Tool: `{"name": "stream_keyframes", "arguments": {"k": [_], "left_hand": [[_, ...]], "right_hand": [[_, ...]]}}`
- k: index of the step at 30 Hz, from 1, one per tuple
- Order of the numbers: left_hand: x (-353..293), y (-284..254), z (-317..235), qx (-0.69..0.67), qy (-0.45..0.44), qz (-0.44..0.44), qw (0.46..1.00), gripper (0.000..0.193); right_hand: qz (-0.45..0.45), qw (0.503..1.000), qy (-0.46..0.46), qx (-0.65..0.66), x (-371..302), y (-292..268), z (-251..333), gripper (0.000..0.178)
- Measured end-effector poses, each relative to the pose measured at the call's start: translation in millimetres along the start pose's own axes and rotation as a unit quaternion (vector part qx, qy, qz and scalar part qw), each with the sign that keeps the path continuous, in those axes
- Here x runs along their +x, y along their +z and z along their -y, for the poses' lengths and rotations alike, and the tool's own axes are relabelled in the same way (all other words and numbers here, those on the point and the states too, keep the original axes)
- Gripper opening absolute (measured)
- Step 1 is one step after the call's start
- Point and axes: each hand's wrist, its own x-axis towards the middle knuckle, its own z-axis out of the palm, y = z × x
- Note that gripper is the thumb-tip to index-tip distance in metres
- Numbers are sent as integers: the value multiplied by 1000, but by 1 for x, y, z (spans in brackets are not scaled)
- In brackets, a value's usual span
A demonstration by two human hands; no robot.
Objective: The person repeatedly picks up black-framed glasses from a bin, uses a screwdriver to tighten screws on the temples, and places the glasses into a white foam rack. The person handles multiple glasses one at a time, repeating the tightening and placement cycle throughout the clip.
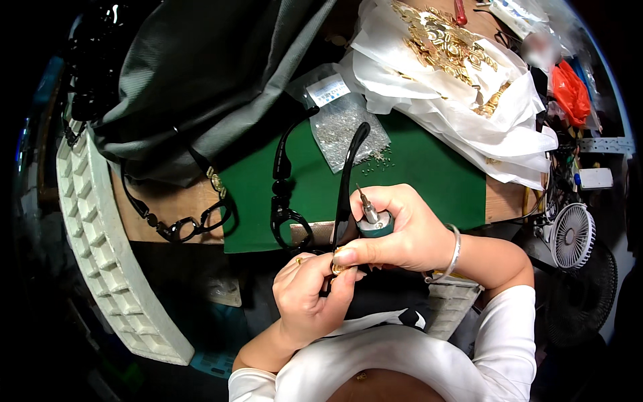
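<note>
My left hand (307, 295) is closed in a pinch on a black glasses frame, beside a small gold ornament (338, 269). From the fingers a black temple arm (349, 174) rises over the green mat. My right hand (418, 224) grips a small teal power screwdriver (375, 224), its thin bit pointing up and away. That hand's thumb and fingertips also press at the gold ornament. Left of the hands, a black lens rim (274, 218) and another temple arm (282, 157) show; whether they join the held part is hidden.
A green mat (435, 161) covers the wooden table. On it lies a clear bag of tiny screws (338, 130), some spilled. Gold ornaments (452, 50) fill white wrapping (462, 137) at the right. More black glasses (177, 228) lie left, near a grey cloth (194, 74). A fan (573, 236) stands right.
</note>
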Motion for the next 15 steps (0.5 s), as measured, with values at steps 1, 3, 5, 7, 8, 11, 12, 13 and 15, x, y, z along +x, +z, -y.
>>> {"name": "stream_keyframes", "arguments": {"k": [1, 3, 5, 7, 8, 11, 12, 13, 15], "left_hand": [[1, -2, -2, -22, -9, -7, 1000, 7], [3, -6, -6, -66, -27, -19, 997, 7], [2, -11, -6, -42, -16, -15, 999, 9], [1, -12, -3, -11, 4, -12, 1000, 9], [0, -10, -3, -11, -6, -13, 1000, 9], [-2, -4, 1, -1, 9, -12, 1000, 10], [-3, -2, 2, 4, 22, -12, 1000, 10], [-2, -1, 1, 11, 12, -7, 1000, 11], [-5, 6, 4, 29, 15, -6, 999, 11]], "right_hand": [[0, 999, -28, -35, 2, 1, 2, 25], [8, 990, -122, -75, 4, 5, 7, 29], [32, 975, -183, -125, 4, 5, 12, 37], [27, 980, -147, -131, 4, 5, 11, 33], [23, 983, -124, -134, 2, 5, 9, 31], [29, 997, -25, -66, 3, 2, 4, 20], [37, 998, 13, -42, 3, 1, 1, 19], [24, 999, 7, -26, 5, 0, -3, 19], [17, 988, 132, 80, 3, -2, -2, 19]]}}
